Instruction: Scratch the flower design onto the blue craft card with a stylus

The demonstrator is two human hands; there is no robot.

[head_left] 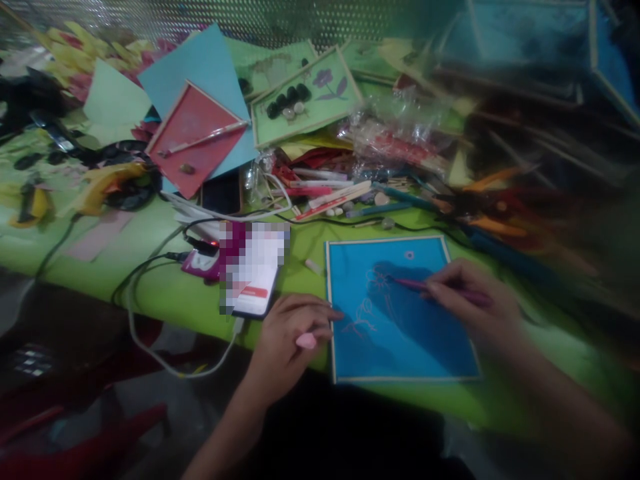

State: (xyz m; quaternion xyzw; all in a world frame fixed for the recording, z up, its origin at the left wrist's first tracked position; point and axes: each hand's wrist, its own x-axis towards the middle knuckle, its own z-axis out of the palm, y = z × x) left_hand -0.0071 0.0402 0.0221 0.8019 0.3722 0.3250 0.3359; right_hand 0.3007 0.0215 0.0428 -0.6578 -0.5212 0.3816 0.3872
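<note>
A blue sheet [425, 347] with thin pale stick edging lies in front of me, bearing a line-drawn flower [381, 279], leaf-like lines and a small round mark. My right hand [463, 293] is closed around a purple-pink pen [410, 284], its tip at the flower drawing. My left hand [295, 333] rests by the sheet's left edge, fingertips touching it. A small pink piece [306, 341], which looks like a pen cap, is tucked between its curled fingers. The palm side of this hand is hidden.
Left of the sheet lies a lit phone [255, 273] with cables and a purple device [203, 263]. Behind are pens [335, 197], a red framed card [193, 143], a green framed card [307, 100] with dark stones, a yellow glue gun [107, 183] and orange-handled tools [495, 223].
</note>
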